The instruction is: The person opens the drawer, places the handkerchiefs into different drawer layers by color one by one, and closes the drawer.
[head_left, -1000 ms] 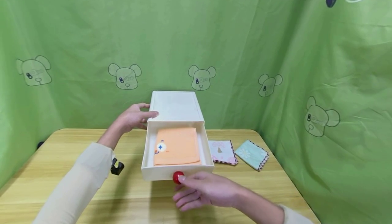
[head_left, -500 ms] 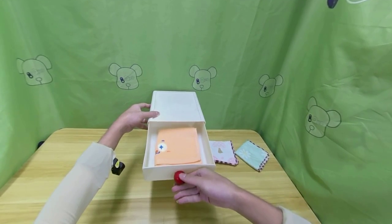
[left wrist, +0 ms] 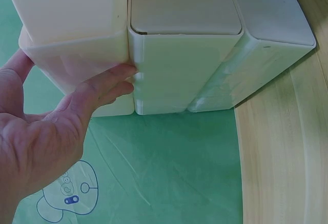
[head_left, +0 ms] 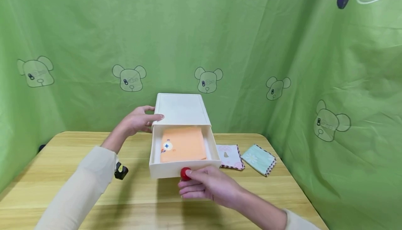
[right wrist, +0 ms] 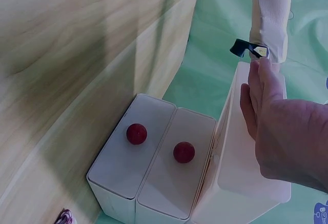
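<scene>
A white drawer cabinet (head_left: 182, 108) stands at the back of the table, its top drawer (head_left: 166, 171) pulled partly out. Inside that drawer lies a folded orange cloth (head_left: 185, 144) with a small printed face. My left hand (head_left: 138, 120) rests against the cabinet's upper left side, thumb on the top panel; in the left wrist view its straight fingers (left wrist: 110, 78) lie along the side wall. My right hand (head_left: 210, 186) pinches the drawer's red knob (head_left: 184, 174) with thumb and index, other fingers below. The right wrist view hides this knob behind the hand.
Right of the cabinet lie a folded pink-and-white cloth (head_left: 230, 156) and a mint cloth (head_left: 259, 159) with checked edging. Two lower drawers, each with a red knob (right wrist: 184, 152), are shut. Green curtains (head_left: 176, 41) enclose the wooden table (head_left: 78, 188) behind and at both sides.
The right hand and the top drawer have moved a little back toward the cabinet, carrying the orange cloth along. The thumb now covers part of the knob. The left hand stays in place.
</scene>
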Motion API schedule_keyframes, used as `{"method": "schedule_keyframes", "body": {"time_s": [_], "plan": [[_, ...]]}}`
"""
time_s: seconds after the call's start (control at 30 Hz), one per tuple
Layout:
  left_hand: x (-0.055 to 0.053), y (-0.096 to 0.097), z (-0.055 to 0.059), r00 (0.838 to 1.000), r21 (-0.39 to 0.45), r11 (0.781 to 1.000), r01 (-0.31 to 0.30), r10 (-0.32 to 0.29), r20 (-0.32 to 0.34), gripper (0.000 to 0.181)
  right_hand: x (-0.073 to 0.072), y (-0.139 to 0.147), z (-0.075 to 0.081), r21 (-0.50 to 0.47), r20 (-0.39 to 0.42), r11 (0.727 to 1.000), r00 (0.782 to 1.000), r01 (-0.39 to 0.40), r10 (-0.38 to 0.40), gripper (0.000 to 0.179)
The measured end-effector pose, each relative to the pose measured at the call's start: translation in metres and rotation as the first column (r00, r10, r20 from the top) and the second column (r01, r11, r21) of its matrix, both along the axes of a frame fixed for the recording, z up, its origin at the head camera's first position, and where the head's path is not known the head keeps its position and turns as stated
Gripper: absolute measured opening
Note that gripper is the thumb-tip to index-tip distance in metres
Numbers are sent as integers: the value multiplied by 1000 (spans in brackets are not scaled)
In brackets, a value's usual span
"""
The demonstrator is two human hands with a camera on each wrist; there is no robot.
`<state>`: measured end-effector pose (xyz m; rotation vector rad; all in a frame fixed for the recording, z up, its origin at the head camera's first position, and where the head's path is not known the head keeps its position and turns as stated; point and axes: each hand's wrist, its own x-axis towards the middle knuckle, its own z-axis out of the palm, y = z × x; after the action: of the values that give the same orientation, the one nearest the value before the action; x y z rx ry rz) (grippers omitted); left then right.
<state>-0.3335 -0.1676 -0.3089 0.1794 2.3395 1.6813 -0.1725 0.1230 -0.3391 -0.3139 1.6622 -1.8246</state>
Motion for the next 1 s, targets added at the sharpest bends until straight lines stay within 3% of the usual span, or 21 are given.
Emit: {"method": "schedule_keyframes", "body": {"time_s": [0.4,1.0], "plan": [[0,0,1,1000,15,1000,-4,4,10,90,-22,-13,4,5,-13,997,997,72,-71,44],[2,0,0,1000,0,1000,0,0,-1,90,-70,-27,3,-23,-40,987,987,158,-159,38]]}}
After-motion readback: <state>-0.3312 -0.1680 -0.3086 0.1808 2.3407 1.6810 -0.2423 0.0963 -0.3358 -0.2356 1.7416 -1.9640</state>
